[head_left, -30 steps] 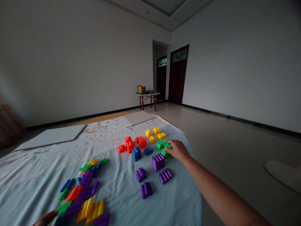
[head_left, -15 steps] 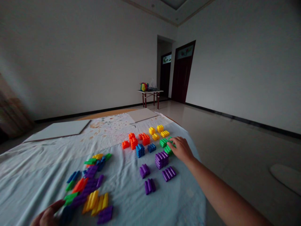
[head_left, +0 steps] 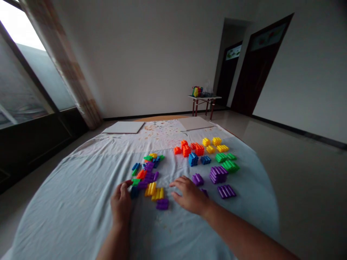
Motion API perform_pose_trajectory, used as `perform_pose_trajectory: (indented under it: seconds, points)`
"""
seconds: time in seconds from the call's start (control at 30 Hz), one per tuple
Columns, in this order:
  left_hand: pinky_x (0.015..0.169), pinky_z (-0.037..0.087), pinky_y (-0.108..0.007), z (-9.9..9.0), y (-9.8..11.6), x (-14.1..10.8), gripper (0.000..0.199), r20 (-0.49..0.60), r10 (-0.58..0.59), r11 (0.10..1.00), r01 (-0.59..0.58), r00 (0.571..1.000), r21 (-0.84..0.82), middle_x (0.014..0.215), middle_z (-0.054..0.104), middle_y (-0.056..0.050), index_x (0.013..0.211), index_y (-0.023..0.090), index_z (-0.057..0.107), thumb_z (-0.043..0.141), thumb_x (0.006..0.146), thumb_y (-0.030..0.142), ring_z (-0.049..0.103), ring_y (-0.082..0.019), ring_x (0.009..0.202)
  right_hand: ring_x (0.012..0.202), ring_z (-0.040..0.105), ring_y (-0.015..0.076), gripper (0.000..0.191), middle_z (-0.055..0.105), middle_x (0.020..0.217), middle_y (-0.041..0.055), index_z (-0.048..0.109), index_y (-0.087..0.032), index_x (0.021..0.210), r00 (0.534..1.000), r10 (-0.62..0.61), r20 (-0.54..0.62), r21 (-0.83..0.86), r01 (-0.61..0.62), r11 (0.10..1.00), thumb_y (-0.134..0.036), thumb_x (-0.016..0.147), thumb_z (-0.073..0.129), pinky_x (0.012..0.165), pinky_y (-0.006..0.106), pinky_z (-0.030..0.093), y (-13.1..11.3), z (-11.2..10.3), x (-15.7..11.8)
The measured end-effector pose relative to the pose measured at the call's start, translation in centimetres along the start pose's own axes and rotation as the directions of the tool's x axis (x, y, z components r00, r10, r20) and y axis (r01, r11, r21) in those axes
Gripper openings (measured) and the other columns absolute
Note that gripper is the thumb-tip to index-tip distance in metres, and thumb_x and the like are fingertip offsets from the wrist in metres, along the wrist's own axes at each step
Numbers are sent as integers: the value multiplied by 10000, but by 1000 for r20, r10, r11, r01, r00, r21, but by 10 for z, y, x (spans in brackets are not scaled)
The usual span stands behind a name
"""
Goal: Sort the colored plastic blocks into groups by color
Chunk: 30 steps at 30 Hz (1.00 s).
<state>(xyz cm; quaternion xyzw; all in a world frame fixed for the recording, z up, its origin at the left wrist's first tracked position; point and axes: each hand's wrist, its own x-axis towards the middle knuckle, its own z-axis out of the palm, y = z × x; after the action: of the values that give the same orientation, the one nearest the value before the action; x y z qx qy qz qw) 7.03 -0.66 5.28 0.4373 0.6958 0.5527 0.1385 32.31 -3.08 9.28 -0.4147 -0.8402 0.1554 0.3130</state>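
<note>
Head view: right hand has left the green blocks, open; left hand curled.

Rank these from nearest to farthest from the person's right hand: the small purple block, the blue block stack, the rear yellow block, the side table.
From the right hand:
1. Small purple block, just ahead.
2. Blue block stack, straight ahead.
3. Rear yellow block, ahead, rightward.
4. Side table, beyond the cloth.

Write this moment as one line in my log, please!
left hand: beside blue block | right hand: open, beside purple block | mixed block pile: ahead on cloth
</note>
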Motion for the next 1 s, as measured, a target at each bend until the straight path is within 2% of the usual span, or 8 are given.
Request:
perform_pose_trajectory:
  seconds: [0.1, 0.17, 0.27, 0.37, 0.43, 0.63, 0.8, 1.0]
  points:
    - [634, 459, -295, 0, -2, 0, 421, 27, -29, 999, 30, 999, -37, 748, 688, -52, 813, 151, 666, 389, 745, 460, 597, -194, 687, 1012, 537, 195, 330, 635, 1034, 66, 600, -175, 1078, 999, 6, 49, 35, -8, 999, -211, 750, 602, 914, 322, 401, -8, 31, 16]
    - [623, 453, -297, 1, -3, 0, 418, 35, -43, 998, 45, 998, -52, 740, 683, -48, 821, 153, 662, 387, 746, 458, 588, -192, 666, 1020, 535, 214, 391, 631, 1052, 81, 598, -162, 1081, 996, 36, 83, 21, -38, 999, -260, 705, 646, 910, 337, 400, -10, 45, 25]
    - [680, 449, -297, 1, -3, 1, 409, 43, -47, 996, 50, 998, -69, 806, 687, -55, 819, 157, 658, 382, 749, 450, 591, -194, 731, 1006, 544, 231, 434, 642, 1024, 79, 611, -163, 1053, 984, 86, 158, -24, -83, 996, -290, 645, 685, 896, 344, 400, -12, 54, 34]
    - [684, 442, -298, 1, -3, 1, 412, 52, -56, 995, 60, 997, -78, 815, 683, -59, 826, 157, 656, 379, 749, 453, 586, -197, 741, 997, 553, 228, 443, 652, 1012, 67, 619, -176, 1051, 974, 101, 203, -30, -97, 995, -255, 620, 684, 892, 328, 401, -11, 51, 37]
    - [668, 440, -300, 1, -3, 1, 414, 56, -65, 994, 69, 996, -81, 803, 680, -59, 828, 157, 655, 377, 748, 453, 584, -197, 725, 999, 552, 222, 460, 650, 1024, 63, 612, -181, 1076, 979, 96, 179, -15, -95, 995, -222, 622, 663, 894, 318, 403, -11, 45, 36]
    - [721, 438, -315, -1, -3, 1, 400, 59, -77, 993, 82, 995, -87, 868, 682, -71, 854, 164, 657, 391, 742, 441, 589, -220, 830, 1013, 522, 211, 440, 624, 1037, 79, 603, -159, 1099, 998, 64, -10, 2, -64, 998, -207, 663, 623, 920, 319, 392, -13, 32, 17]
    - [760, 438, -344, -3, -4, 4, 403, 55, -88, 994, 91, 995, -57, 890, 686, -67, 866, 178, 669, 398, 726, 441, 586, -239, 865, 1014, 516, 212, 395, 626, 1030, 67, 604, -185, 1093, 991, 127, -36, -3, -127, 992, -224, 700, 614, 922, 335, 391, -3, 43, -4]
    - [618, 464, -337, -7, -5, 4, 406, 31, -98, 995, 98, 995, 12, 819, 699, -33, 864, 217, 689, 429, 696, 481, 607, -238, 748, 979, 540, 206, 374, 635, 991, 64, 615, -172, 1047, 971, 212, -113, 104, -201, 974, -251, 683, 654, 891, 314, 419, 8, 51, -7]
